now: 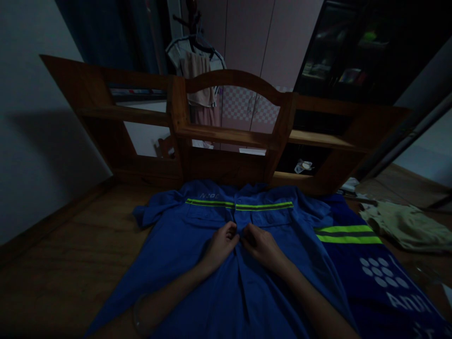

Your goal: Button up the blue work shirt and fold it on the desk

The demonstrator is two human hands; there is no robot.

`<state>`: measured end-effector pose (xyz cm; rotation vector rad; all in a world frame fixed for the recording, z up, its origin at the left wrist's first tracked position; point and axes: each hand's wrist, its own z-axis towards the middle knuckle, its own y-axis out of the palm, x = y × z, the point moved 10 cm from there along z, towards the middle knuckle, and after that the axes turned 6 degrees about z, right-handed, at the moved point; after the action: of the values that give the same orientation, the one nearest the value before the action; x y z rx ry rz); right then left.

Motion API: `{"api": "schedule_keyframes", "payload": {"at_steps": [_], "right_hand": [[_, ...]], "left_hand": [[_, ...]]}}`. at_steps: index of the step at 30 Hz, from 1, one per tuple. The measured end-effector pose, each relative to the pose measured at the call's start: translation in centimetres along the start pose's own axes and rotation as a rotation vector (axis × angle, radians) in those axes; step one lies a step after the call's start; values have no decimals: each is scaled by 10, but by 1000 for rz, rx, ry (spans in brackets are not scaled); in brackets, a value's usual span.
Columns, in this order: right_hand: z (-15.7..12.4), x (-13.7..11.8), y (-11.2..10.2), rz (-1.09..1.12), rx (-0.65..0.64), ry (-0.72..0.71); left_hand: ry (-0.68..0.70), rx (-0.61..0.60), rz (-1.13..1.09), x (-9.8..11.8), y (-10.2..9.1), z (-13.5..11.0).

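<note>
A blue short-sleeved work shirt point(176, 263) with a yellow-green striped band across the chest lies spread out, collar at the far end. Its front edges meet under the collar and part lower down. Both hands are at the front placket, just below the chest band. My left hand point(224, 240) is closed in a pinch on the shirt's left-hand front edge. Close beside it, my right hand point(257, 241) pinches the other front edge. The fingertips nearly touch, and any button between them is too small and dark to make out.
A wooden shelf frame point(226, 136) stands behind the collar. To the right lies a darker blue garment point(353, 263) with a bright band and white print; beyond it is a crumpled pale cloth point(406, 223). Bare wooden boards point(70, 254) show at left. Clothes hang point(197, 70) behind.
</note>
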<state>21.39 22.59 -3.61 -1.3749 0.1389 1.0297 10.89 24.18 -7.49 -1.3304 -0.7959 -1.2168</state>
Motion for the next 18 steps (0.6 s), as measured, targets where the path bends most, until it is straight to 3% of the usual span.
{"api": "schedule_keyframes", "payload": {"at_steps": [18], "right_hand": [[0,-4,-1,-48,-12,-11]], "left_hand": [[-57,13,-54,-11,-2,2]]}}
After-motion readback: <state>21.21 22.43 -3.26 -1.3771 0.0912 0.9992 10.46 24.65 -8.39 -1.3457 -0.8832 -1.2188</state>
